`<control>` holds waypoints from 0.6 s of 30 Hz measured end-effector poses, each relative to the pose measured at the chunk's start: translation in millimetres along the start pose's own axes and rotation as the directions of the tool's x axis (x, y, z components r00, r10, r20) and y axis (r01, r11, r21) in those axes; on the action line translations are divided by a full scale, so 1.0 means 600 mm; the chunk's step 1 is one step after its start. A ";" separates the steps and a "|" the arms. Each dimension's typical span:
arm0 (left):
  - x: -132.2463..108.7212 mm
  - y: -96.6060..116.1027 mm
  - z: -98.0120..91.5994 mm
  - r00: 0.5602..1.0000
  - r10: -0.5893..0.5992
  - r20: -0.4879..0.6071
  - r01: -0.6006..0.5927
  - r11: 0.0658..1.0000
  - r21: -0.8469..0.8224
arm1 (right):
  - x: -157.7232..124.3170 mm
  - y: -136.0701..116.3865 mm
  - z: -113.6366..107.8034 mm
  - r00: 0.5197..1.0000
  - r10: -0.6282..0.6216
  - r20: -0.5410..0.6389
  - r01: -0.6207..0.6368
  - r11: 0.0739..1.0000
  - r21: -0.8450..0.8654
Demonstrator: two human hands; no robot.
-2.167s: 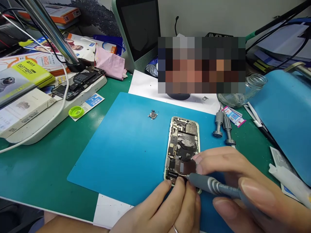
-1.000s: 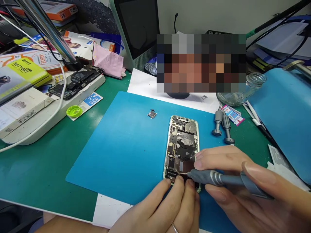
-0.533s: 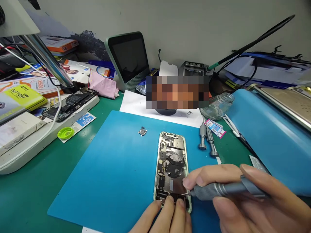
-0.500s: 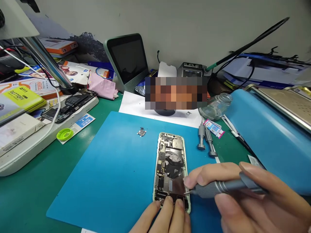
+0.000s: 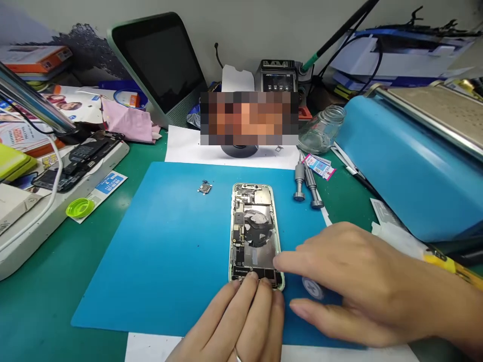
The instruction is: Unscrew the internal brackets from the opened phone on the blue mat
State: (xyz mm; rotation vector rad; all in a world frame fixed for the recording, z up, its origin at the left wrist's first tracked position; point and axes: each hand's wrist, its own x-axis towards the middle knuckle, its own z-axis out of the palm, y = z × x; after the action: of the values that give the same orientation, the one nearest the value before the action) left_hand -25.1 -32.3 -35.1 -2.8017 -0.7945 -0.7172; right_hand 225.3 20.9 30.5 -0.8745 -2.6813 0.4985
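An opened smartphone [image 5: 260, 257] lies on the blue mat [image 5: 169, 251], its circuit board and inner metal plate exposed. The fingers of my left hand [image 5: 245, 322] press together over its lower end and hold it; the thumb is hidden. My right hand [image 5: 350, 281] is at the phone's right side, index fingertip touching or just over the long edge, thumb apart. The round end cap of a grey screwdriver [image 5: 313, 288] shows between that index finger and thumb; its shaft is hidden by the hand, apparently within the curled fingers.
A small metal part [image 5: 205, 187] lies on the mat's far side. Two grey screwdrivers [image 5: 299, 183] rest at its right edge, near a glass jar [image 5: 322, 128]. At left stand a screen device [image 5: 158, 60] and a white ledge [image 5: 75, 186]; a blue roll [image 5: 400, 171] is at right.
My right hand has turned over, so the screwdriver tip no longer points at the phone and its cap shows instead. My left hand stays on the phone's lower end. The view has shifted.
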 end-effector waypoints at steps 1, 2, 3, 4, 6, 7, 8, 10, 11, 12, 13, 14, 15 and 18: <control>0.000 0.000 0.000 1.000 0.001 0.003 -0.001 1.000 -0.012 | 0.000 0.003 0.001 0.999 0.006 0.051 -0.005 1.000 -0.025; -0.001 0.001 0.000 1.000 0.000 0.005 0.000 1.000 -0.023 | 0.000 0.005 0.003 0.996 0.004 0.089 0.000 0.999 -0.048; -0.001 0.001 0.001 1.000 -0.002 0.007 0.002 1.000 -0.030 | 0.000 0.008 0.004 0.993 0.005 0.117 0.002 0.998 -0.067; 0.000 0.001 0.001 1.000 -0.004 0.007 0.004 0.999 -0.036 | -0.001 0.010 0.004 0.991 0.001 0.136 0.009 0.997 -0.078; 0.000 0.001 0.001 1.000 -0.004 0.010 0.005 0.999 -0.040 | 0.000 0.013 0.005 0.987 0.003 0.161 0.013 0.995 -0.097; 0.001 0.001 0.001 1.000 -0.004 0.011 0.005 0.999 -0.042 | 0.000 0.014 0.005 0.985 0.004 0.171 0.014 0.995 -0.104; 0.001 0.001 0.001 1.000 -0.005 0.010 0.005 0.999 -0.046 | 0.000 0.015 0.006 0.984 0.002 0.179 0.017 0.994 -0.109; 0.001 0.001 0.001 1.000 -0.008 0.002 0.008 0.999 -0.053 | 0.001 0.015 0.006 0.983 -0.014 0.184 0.035 0.994 -0.108; 0.000 0.001 0.001 1.000 -0.009 0.001 0.009 0.998 -0.055 | 0.001 0.015 0.007 0.983 -0.021 0.182 0.041 0.993 -0.108; 0.000 0.001 0.001 1.000 -0.008 0.005 0.009 0.999 -0.054 | 0.001 0.015 0.007 0.984 -0.027 0.178 0.046 0.993 -0.107; -0.001 0.001 0.001 1.000 -0.007 0.013 0.008 0.999 -0.050 | 0.001 0.014 0.008 0.985 -0.032 0.172 0.051 0.993 -0.108; -0.002 0.001 0.001 1.000 -0.004 0.024 0.005 0.999 -0.044 | 0.001 0.014 0.010 0.986 -0.036 0.165 0.055 0.992 -0.112; -0.003 0.000 0.001 0.999 0.001 0.035 0.000 0.999 -0.038 | 0.000 0.013 0.011 0.987 -0.037 0.159 0.056 0.991 -0.118; -0.003 -0.002 -0.001 0.999 0.020 0.044 -0.019 1.000 -0.023 | 0.000 0.011 0.014 0.989 -0.046 0.142 0.067 0.988 -0.141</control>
State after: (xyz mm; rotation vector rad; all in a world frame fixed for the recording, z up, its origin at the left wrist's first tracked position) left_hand -27.3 -32.5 -35.7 -2.8503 -0.7702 -0.6679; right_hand 225.9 23.8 20.4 -0.8271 -2.8906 0.3662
